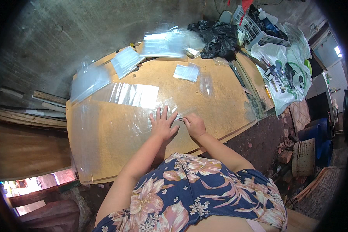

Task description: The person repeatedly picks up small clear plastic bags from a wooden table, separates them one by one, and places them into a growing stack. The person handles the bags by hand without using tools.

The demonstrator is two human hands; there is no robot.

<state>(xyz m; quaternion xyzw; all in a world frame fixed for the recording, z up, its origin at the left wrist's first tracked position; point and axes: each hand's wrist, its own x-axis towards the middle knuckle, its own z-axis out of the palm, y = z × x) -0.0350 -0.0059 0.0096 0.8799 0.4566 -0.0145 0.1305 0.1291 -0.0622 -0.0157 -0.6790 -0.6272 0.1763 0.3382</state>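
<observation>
My left hand (163,126) lies flat with spread fingers on a thin, clear plastic sheet (135,123) near the front of the wooden table. Just to its right, my right hand (194,125) is closed in a pinch at the sheet. A small dark tip (181,119) shows at its fingers; what it belongs to is hidden. Beyond my left hand, a row of glossy clear plastic pieces (131,94) lies overlapped. A small stack of clear plastic (186,72) rests farther back.
Larger clear plastic stacks (89,82) line the table's (220,104) far left and back edges. At the back right are a black plastic bag (216,38), a grey crate (255,33) and a printed white bag (286,73). Blue barrels (320,135) stand on the floor at right.
</observation>
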